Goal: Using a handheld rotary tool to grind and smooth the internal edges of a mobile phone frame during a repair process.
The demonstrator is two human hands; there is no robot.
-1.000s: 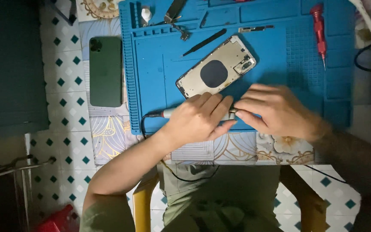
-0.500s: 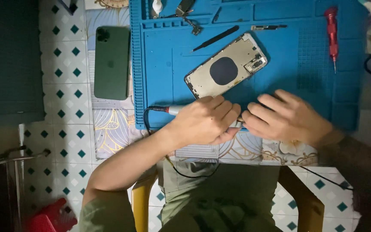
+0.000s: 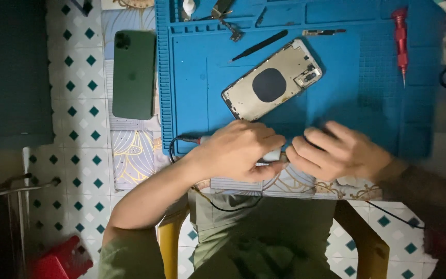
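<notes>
Green phone (image 3: 133,74) lies at 10 o'clock, off the blue mat (image 3: 336,98). Left hand (image 3: 238,150) is closed around a corded pen-shaped tool (image 3: 272,155) at the mat's 6 o'clock edge; right hand (image 3: 336,151) pinches its tip. Judged light, rigid; grip the barrel. Phone housing (image 3: 272,80) lies at 12 o'clock.
</notes>
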